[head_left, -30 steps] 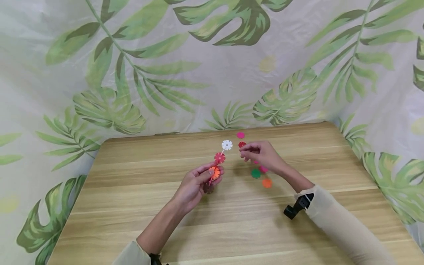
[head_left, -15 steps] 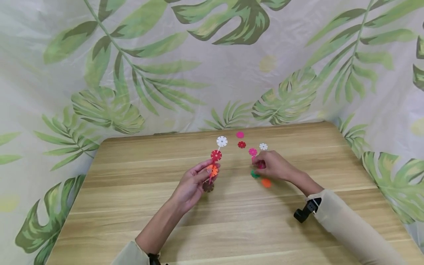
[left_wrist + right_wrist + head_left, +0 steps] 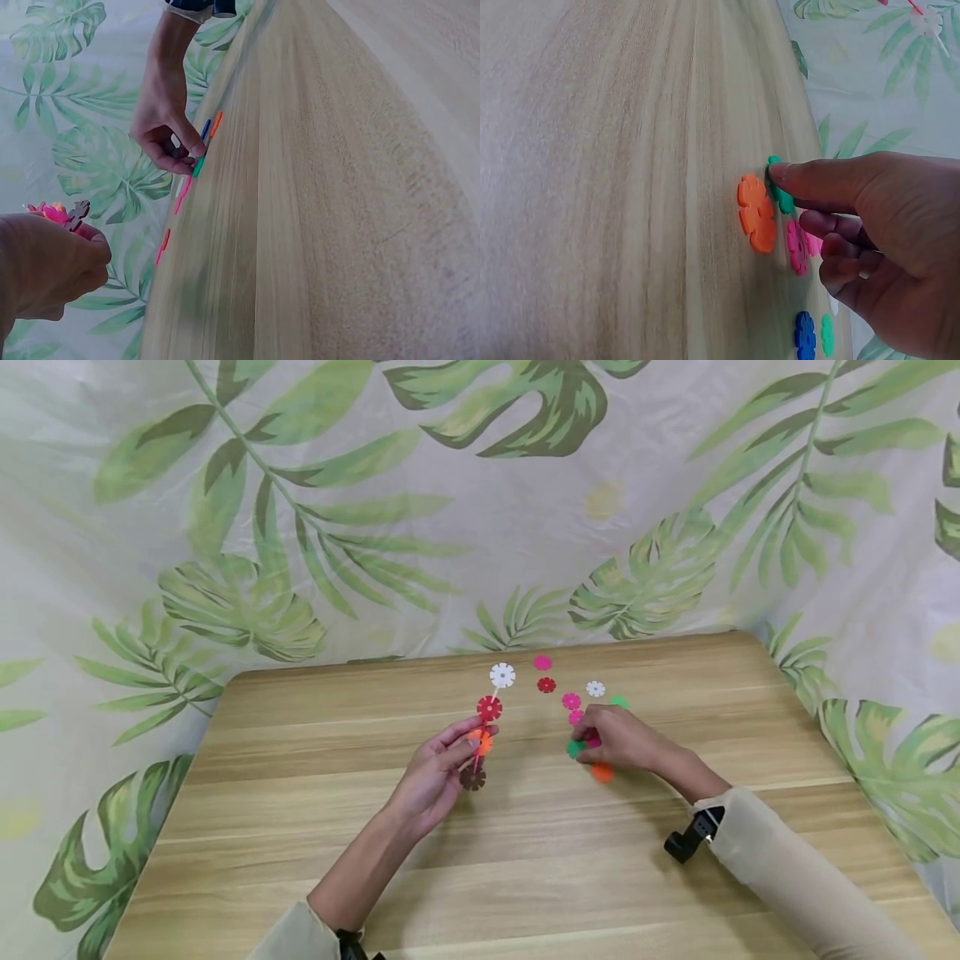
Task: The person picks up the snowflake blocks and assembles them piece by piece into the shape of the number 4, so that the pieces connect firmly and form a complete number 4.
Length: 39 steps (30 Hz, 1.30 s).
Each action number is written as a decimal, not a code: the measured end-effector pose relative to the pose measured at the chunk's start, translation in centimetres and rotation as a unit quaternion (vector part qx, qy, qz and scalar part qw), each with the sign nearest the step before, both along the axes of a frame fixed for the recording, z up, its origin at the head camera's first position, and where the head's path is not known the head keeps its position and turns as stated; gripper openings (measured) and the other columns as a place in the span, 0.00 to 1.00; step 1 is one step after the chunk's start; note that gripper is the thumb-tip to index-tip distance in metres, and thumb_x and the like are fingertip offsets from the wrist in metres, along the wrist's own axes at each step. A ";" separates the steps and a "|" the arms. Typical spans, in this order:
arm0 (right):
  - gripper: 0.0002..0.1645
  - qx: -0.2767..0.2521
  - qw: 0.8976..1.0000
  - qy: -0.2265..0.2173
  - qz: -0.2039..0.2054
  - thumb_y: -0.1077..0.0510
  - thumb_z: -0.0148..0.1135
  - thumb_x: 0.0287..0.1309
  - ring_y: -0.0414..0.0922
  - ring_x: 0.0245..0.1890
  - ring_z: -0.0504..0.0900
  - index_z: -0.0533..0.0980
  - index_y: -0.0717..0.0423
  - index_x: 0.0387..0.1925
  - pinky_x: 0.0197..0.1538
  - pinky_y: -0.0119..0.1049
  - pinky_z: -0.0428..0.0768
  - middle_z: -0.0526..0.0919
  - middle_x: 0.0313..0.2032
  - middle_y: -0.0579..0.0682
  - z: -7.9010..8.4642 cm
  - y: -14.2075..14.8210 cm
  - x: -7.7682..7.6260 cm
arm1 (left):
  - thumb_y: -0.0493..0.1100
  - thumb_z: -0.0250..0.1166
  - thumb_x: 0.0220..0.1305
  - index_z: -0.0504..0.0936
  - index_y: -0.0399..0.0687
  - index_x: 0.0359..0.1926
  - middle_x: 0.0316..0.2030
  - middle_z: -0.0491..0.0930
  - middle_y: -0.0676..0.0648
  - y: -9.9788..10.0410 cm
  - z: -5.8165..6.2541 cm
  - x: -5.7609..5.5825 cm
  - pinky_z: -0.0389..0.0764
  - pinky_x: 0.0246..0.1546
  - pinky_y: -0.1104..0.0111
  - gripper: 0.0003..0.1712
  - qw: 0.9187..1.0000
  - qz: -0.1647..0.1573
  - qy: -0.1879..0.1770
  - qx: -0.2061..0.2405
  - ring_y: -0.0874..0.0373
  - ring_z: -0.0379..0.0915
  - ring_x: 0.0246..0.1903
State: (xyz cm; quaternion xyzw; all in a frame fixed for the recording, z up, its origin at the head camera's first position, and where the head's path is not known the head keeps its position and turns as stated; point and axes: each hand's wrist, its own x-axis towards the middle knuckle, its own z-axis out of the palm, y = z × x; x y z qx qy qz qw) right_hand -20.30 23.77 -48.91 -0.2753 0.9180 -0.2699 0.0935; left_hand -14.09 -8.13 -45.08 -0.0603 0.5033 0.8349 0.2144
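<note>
My left hand (image 3: pixel 423 781) holds a chain of interlocked notched plastic discs, pinching it at the orange disc (image 3: pixel 484 742). Above the fingers rise a red disc (image 3: pixel 490 707) and a white disc (image 3: pixel 502 675); a brown disc (image 3: pixel 472 777) hangs at the lower end. Other links show only edge-on. On the table, my right hand (image 3: pixel 626 743) has its thumb and curled fingers on a loose green disc (image 3: pixel 782 195). An orange disc (image 3: pixel 756 214) lies beside it, and pink discs (image 3: pixel 797 247) lie under the fingers.
More loose discs lie on the wooden table (image 3: pixel 337 860): white (image 3: pixel 596 688), dark red (image 3: pixel 546 685), pink (image 3: pixel 542 662), light green (image 3: pixel 618 702) and blue (image 3: pixel 805 335). A leaf-patterned cloth (image 3: pixel 420 568) hangs behind the table's far edge.
My right hand has left the chain's side, moving right and down to the loose discs, and now reaches the green one. My left hand and the chain have shifted slightly left.
</note>
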 end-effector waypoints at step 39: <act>0.08 -0.308 0.947 -0.093 -0.003 0.64 0.73 0.65 0.47 0.38 0.87 0.85 0.56 0.45 0.41 0.35 0.88 0.88 0.39 0.49 3.8 -6.1 4.4 | 0.28 0.61 0.75 0.72 0.42 0.49 0.56 0.87 0.37 0.6 0.7 0.3 0.85 0.44 0.71 0.09 0.995 0.047 0.057 -0.065 0.55 0.86 0.47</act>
